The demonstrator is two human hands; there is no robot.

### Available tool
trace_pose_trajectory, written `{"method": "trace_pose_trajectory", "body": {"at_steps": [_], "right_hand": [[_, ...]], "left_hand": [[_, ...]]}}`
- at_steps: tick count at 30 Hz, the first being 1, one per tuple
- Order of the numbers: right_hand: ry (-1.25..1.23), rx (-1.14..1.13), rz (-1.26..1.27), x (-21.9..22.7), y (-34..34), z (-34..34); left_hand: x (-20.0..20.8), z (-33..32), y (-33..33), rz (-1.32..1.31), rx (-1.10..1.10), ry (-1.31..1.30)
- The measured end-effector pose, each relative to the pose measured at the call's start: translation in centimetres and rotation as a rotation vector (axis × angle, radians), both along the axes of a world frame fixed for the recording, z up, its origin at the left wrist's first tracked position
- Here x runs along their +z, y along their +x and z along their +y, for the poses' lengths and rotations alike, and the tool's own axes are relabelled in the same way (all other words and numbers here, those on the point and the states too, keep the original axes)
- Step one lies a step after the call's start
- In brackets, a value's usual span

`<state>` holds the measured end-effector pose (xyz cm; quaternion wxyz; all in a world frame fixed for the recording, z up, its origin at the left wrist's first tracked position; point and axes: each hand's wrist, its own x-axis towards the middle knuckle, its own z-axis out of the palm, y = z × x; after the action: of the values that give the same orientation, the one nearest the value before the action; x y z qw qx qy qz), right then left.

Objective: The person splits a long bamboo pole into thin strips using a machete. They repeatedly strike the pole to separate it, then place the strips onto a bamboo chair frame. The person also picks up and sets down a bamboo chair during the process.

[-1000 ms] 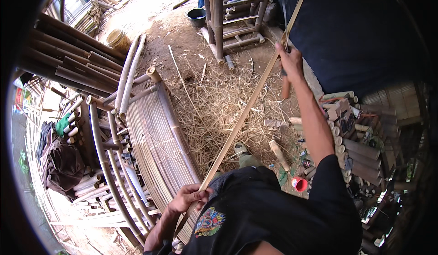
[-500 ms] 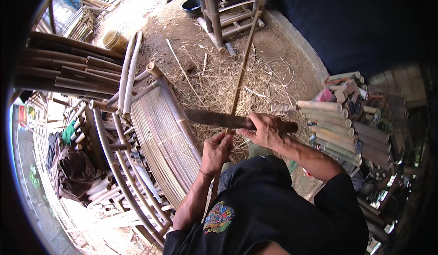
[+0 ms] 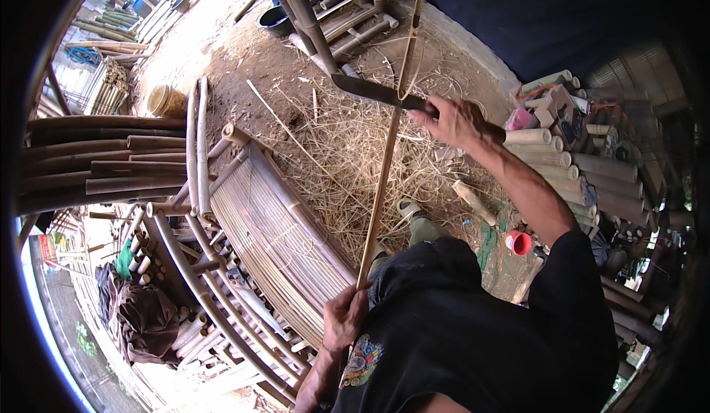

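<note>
A long thin bamboo strip runs from beside my body away toward the top of the view. Close to my chest, my left hand is closed around its near part. Farther out, my right hand grips the handle of a long dark-bladed machete. The blade lies across the strip, and a thin sliver curls up from the strip just beyond it. The handle is mostly hidden by my right fingers.
To the left stands a bamboo bench with a slatted surface. Pale shavings cover the ground ahead. Cut bamboo pieces are piled at the right, near a red cup. A dark basin sits by a bamboo frame at the back.
My right hand has pushed the machete forward along the strip, away from my body. My left hand has drawn back toward my chest, and a sliver now lifts beyond the blade.
</note>
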<state>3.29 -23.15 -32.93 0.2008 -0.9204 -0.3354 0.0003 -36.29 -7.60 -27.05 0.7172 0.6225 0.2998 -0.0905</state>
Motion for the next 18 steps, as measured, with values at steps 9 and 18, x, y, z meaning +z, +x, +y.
{"method": "trace_pose_trajectory", "body": {"at_steps": [9, 18], "right_hand": [[0.055, -0.085, 0.143, 4.9, 3.6, 0.2], [0.293, 0.374, -0.009, 1.7, -14.8, 3.9]], "left_hand": [[-0.9, 1.4, -6.4, 0.067, 0.065, -0.004], [0.1, 2.1, 9.7, -0.077, 0.149, -0.125]]}}
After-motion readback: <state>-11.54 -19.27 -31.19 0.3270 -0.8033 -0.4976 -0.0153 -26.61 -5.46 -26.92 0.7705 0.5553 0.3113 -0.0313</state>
